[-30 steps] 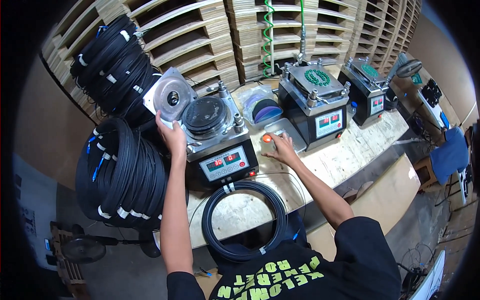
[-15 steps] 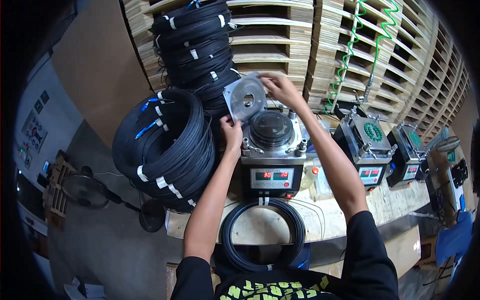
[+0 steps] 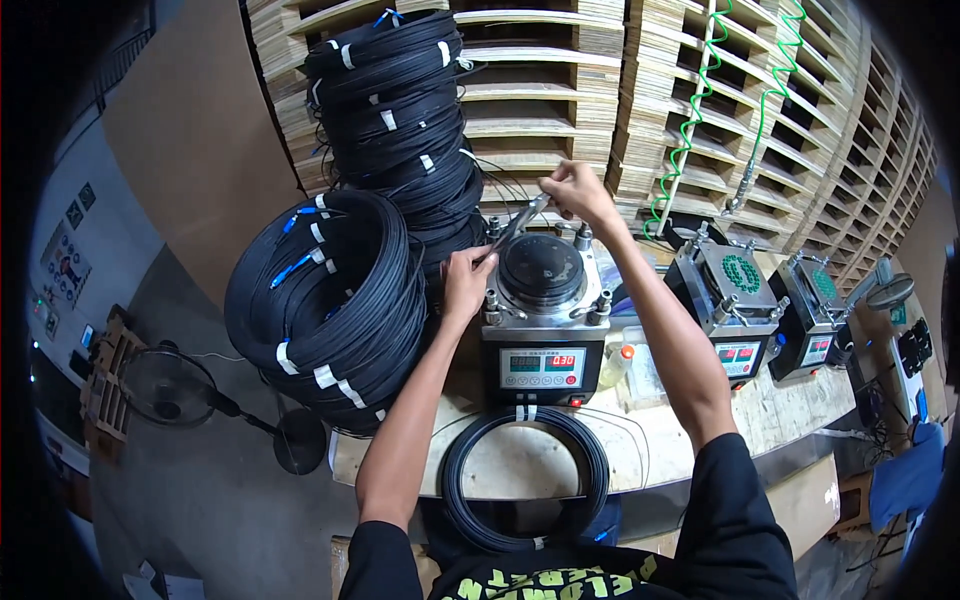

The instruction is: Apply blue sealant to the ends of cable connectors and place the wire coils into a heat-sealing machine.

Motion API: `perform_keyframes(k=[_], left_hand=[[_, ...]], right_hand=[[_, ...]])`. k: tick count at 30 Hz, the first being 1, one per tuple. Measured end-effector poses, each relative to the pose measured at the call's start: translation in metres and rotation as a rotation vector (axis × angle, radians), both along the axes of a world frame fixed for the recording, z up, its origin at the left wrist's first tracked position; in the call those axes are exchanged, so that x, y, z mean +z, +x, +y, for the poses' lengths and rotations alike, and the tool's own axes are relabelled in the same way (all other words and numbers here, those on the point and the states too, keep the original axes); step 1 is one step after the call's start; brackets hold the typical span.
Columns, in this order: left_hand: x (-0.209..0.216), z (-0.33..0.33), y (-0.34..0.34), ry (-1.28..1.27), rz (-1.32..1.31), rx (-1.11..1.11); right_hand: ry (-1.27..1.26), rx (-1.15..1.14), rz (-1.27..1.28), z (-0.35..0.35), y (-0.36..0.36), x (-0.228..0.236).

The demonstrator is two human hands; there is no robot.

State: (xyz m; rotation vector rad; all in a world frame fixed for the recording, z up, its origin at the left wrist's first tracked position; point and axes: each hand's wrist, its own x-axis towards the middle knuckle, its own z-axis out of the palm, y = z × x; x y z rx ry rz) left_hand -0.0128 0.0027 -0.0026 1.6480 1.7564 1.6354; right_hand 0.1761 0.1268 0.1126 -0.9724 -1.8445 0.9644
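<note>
To handle the metal plate (image 3: 520, 222) well, it seems best to move both hands together, keep to its edges and turn it slowly, so that it clears the round black disc (image 3: 541, 264) and corner posts (image 3: 604, 303) of the machine (image 3: 545, 333). The plate stands steeply tilted, almost edge-on, by the disc's far left side, spanning the hands. The left hand (image 3: 468, 283) has its grip pinched on the near end; the right hand's (image 3: 580, 192) fingers close on the far end.
</note>
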Motion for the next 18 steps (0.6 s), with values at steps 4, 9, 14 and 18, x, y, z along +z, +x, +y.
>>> perform_keyframes(k=[4, 9, 14, 18], left_hand=[[0.013, -0.006, -0.002, -0.133, -0.279, -0.370], [0.041, -0.020, 0.013, -0.245, -0.438, -0.447], [0.019, -0.002, -0.007, -0.093, -0.719, -0.488], [0.006, -0.002, -0.009, -0.187, -0.773, -0.455]], right_hand=[[-0.136, 0.029, 0.307, -0.045, 0.028, 0.007], [-0.186, 0.101, 0.548, -0.037, 0.074, -0.032], [-0.350, 0.175, 0.582, -0.047, 0.070, -0.060], [-0.275, 0.147, 0.473, -0.038, 0.071, -0.087]])
